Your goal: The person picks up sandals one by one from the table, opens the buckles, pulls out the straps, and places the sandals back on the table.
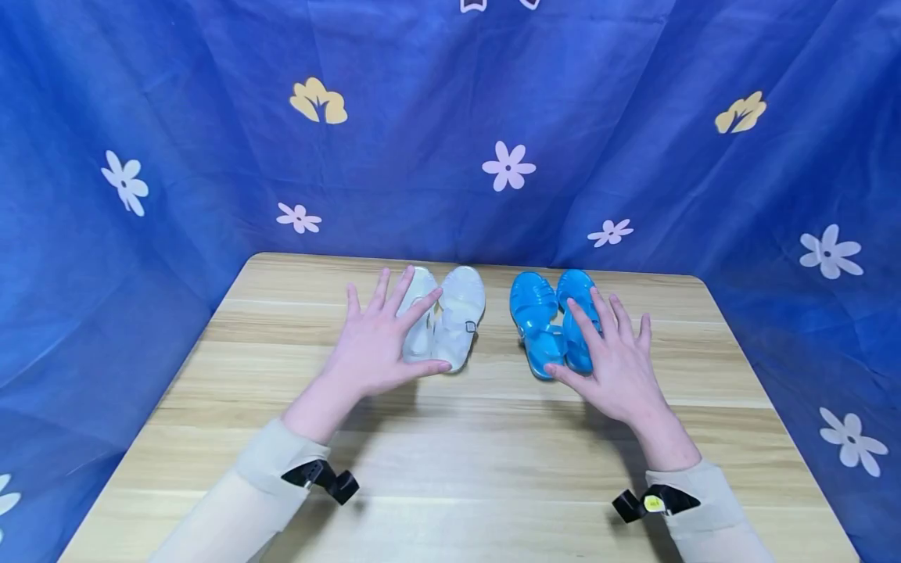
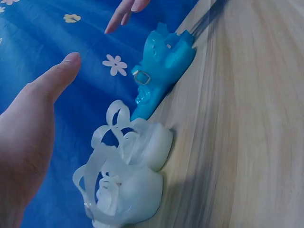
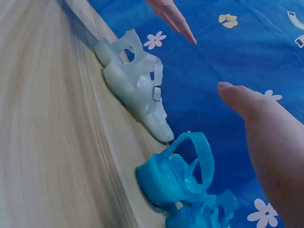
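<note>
Two white jelly sandals [image 1: 459, 313] lie side by side near the table's far edge, toes pointing away. Right of them is a pair of blue jelly sandals [image 1: 538, 324], placed the same way. My left hand [image 1: 369, 344], fingers spread, hovers above the white pair and partly hides its left shoe. Over the blue pair my right hand [image 1: 619, 367] is spread likewise, covering part of the right shoe. Both wrist views show a gap between each thumb and the sandals. The white sandals [image 2: 128, 190] stand nearest in the left wrist view, the blue sandals [image 3: 175, 180] in the right.
Beneath everything is a wooden table [image 1: 464, 461] with rounded far corners. A blue curtain [image 1: 422, 195] with flower prints hangs behind it and along both sides. Each wrist carries a small black camera on a strap.
</note>
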Demonstrator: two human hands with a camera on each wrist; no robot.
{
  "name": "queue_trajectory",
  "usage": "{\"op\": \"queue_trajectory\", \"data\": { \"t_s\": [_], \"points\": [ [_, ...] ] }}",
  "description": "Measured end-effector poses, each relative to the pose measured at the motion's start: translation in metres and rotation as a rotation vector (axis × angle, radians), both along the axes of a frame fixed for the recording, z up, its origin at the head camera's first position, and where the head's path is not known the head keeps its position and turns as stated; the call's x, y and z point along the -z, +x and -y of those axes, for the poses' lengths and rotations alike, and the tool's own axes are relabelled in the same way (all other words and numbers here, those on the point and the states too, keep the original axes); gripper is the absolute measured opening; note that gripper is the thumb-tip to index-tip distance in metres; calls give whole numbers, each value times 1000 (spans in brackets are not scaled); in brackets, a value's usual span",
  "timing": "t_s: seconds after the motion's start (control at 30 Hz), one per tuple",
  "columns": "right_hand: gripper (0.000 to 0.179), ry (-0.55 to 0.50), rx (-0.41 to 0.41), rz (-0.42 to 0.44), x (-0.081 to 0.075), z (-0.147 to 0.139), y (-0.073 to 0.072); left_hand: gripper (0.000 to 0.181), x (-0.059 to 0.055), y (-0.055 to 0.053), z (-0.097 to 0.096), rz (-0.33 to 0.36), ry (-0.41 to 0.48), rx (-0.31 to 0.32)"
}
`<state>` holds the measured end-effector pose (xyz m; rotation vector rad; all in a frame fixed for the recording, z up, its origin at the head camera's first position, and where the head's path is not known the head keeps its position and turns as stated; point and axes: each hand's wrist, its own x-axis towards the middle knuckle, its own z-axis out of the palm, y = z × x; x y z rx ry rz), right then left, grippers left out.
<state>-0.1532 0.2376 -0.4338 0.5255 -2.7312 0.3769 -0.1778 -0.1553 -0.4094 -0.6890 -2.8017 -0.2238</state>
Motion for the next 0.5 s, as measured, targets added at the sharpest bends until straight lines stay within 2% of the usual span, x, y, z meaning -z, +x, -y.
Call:
{"op": "queue_trajectory", "data": {
  "t_s": [0.3, 0.5],
  "points": [
    [103, -37, -35, -40, 7, -3, 2, 108, 3, -3, -20, -11, -9, 53],
    [104, -62, -70, -77, 10, -5, 2, 106, 5, -6, -36, -16, 42, 90]
  ]
}}
